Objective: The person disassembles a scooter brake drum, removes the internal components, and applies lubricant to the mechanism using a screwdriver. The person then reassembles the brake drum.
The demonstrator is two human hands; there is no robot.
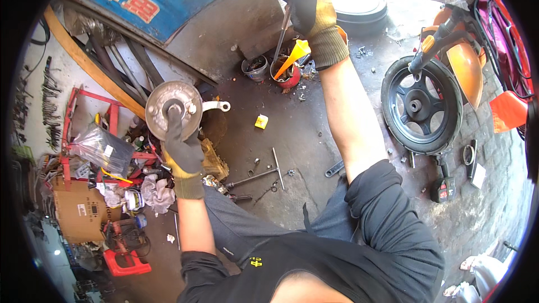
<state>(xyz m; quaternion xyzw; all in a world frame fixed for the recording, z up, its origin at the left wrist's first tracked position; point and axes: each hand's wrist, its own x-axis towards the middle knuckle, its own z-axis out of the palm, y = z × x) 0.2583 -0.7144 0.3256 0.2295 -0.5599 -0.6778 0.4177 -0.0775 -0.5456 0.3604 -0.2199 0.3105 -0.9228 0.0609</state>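
Stained workshop floor [297, 134]. Centre-left: round metal plate [159, 104], gripped in left hand [184, 154], fingers closed; best held level. Metal rod [282, 35] near red can [288, 83], apparently in right hand's [310, 8] closed fist; steady wrist advisable beside yellow funnel [298, 51].

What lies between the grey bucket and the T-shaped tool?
In the head view, a small yellow package lies on the floor, then, near the T-shaped tool, a small metal piece.

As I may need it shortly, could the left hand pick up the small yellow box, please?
Probably not readily: the left hand is occupied with the round metal part, though nothing seems to cover the small yellow box.
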